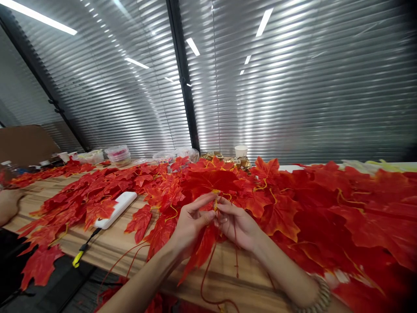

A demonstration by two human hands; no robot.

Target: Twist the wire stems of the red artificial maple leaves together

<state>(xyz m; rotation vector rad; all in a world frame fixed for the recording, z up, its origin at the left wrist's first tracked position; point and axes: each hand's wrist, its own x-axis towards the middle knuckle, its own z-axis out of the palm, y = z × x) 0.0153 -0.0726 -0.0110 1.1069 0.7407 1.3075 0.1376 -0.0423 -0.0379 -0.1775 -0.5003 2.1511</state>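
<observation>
My left hand (pixel 190 224) and my right hand (pixel 237 224) meet over the wooden table (pixel 110 245), both pinched on the yellow stem of a red maple leaf (pixel 210 180). A thin red string (pixel 208 269) hangs from between my fingers and loops below the table edge. Another red leaf (pixel 200 252) dangles under my left hand. My right wrist wears a beaded bracelet (pixel 321 295).
Several red artificial maple leaves (pixel 325 204) cover the table to the right and back. A white power bank (pixel 115 209) with a yellow-tipped cable (pixel 80 256) lies at left. Plastic containers (pixel 119 154) and a paper cup (pixel 241 150) stand by the blinds. Another person's hand (pixel 8 204) rests at far left.
</observation>
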